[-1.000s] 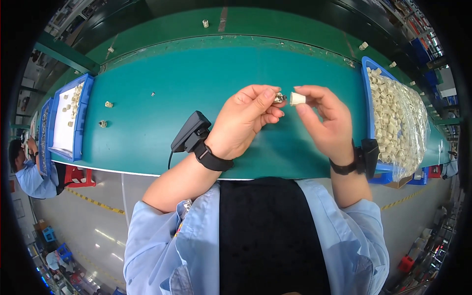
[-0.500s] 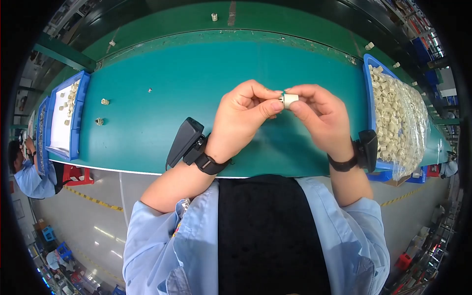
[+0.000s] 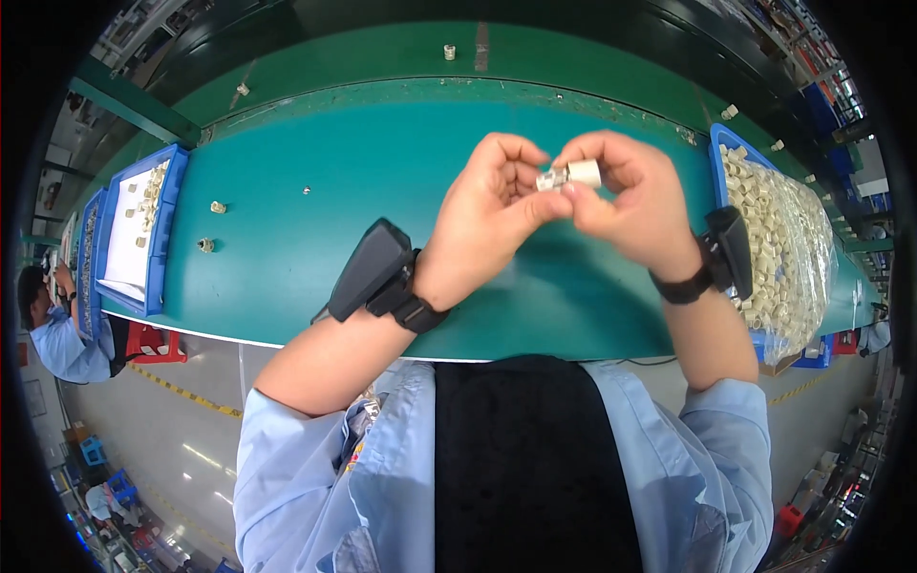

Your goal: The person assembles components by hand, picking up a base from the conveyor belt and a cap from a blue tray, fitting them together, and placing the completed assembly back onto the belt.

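Above the green work surface, my hands meet fingertip to fingertip around a small cylindrical fitting. Its right section is a smooth cream-white plastic sleeve (image 3: 584, 173); the left section is a narrower metallic-looking piece (image 3: 551, 180). My left hand (image 3: 492, 196) is closed, with thumb and curled fingers at the metallic end. Thumb and fingers of my right hand (image 3: 638, 196) pinch the fitting near its middle and sleeve. Fingers partly cover it, so I cannot tell how firmly the two sections are joined.
A blue bin (image 3: 718, 158) of cream sleeves, partly under clear plastic, stands right. At left is a blue tray (image 3: 170, 224) with white lining and several fittings. Loose fittings (image 3: 219, 206) (image 3: 205, 245) lie near it. Another fitting (image 3: 450, 53) sits on the far ledge. A person (image 3: 62, 329) works far left.
The fitting has tilted and moved slightly up and right, showing more of its metallic section. Both hands turned with it, and the whole view shifted a little.
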The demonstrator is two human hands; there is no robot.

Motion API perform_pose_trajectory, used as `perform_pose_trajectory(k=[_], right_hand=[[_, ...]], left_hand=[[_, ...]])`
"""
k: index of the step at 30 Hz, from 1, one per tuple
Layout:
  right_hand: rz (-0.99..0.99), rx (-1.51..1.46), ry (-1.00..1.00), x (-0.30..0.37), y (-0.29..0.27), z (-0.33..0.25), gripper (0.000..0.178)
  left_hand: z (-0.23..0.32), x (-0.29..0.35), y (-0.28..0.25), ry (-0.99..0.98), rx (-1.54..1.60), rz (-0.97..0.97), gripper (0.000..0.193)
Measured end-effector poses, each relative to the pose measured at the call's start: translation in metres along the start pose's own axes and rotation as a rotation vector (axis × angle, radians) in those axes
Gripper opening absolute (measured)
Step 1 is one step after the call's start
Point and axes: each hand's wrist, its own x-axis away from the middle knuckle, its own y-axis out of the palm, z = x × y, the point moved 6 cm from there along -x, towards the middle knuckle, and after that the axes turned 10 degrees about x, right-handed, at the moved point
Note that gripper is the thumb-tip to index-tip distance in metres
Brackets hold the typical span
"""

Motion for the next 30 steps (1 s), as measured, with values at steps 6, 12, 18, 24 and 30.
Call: perform_pose_trajectory(k=[6, 12, 18, 24, 30], right_hand=[[0.261, 0.566, 0.046, -0.090, -0.071, 0.054, 0.020], [0.180, 1.163, 0.308, -0.165, -0.145, 0.177, 0.028], [-0.027, 1.208, 0.518, -0.165, -0.157, 0.216, 0.037], [0.016, 0.864, 0.473, -0.135, -0.205, 0.162, 0.059], [0.067, 0.902, 0.123, 0.010, -0.238, 0.088, 0.034]], left_hand=[[0.007, -0.077, -0.039, 0.024, -0.587, 0.150, 0.038], [0.013, -0.160, -0.102, 0.240, -1.381, 0.299, 0.047], [-0.006, -0.189, -0.111, 0.207, -1.506, 0.165, 0.041], [-0.002, -0.181, -0.109, 0.154, -1.281, 0.103, 0.030], [0.011, -0.118, -0.052, 0.049, -0.912, 0.095, 0.022]])
